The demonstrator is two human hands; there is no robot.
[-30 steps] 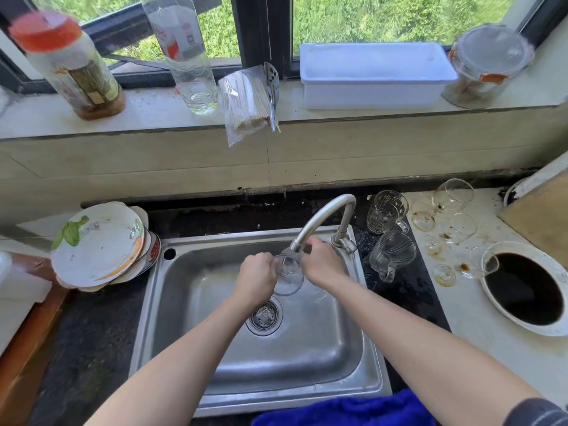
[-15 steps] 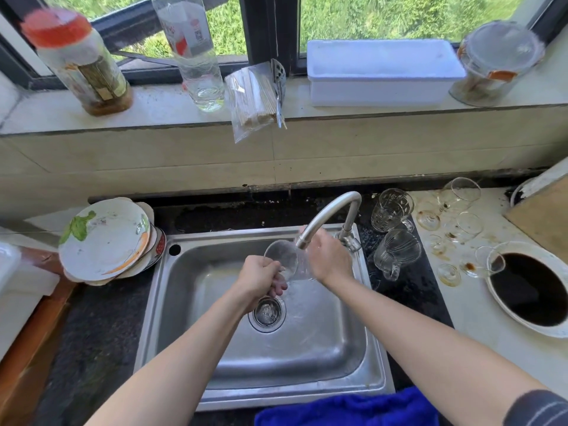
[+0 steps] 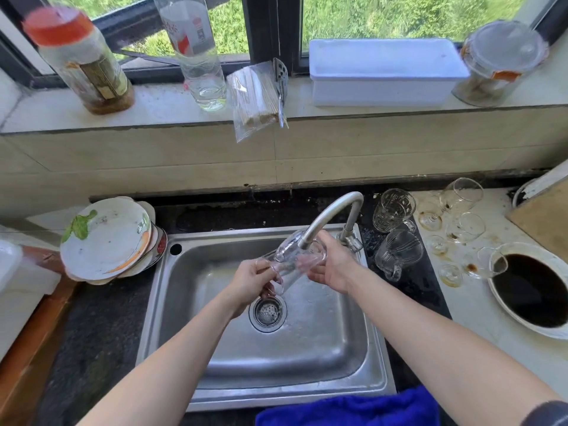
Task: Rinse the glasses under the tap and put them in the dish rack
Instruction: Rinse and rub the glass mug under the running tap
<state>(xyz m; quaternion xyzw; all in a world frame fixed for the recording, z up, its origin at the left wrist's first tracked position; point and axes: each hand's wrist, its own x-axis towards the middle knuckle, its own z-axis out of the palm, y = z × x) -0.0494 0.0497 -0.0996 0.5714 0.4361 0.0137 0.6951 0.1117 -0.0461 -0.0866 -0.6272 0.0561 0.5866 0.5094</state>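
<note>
A clear glass (image 3: 289,265) lies tilted on its side under the spout of the curved metal tap (image 3: 330,216), over the steel sink (image 3: 362,358). My left hand (image 3: 250,282) grips its lower end. My right hand (image 3: 333,265) holds its upper end, fingers partly spread around it. Two clear mugs (image 3: 393,210) (image 3: 398,252) stand on the dark counter right of the tap. Several stained stemmed glasses (image 3: 461,195) (image 3: 465,227) lie further right on the pale counter. No dish rack shows.
A stack of plates (image 3: 106,238) leans left of the sink. A white bowl of dark liquid (image 3: 534,290) sits at the right, a wooden board (image 3: 547,219) behind it. Bottles, a bag of sticks and a white tub (image 3: 384,72) line the sill. A blue cloth (image 3: 347,408) lies at the front edge.
The glass has been turned from hanging upright under the spout to lying tilted on its side. My left hand shifted lower on it and my right hand opened around its upper end.
</note>
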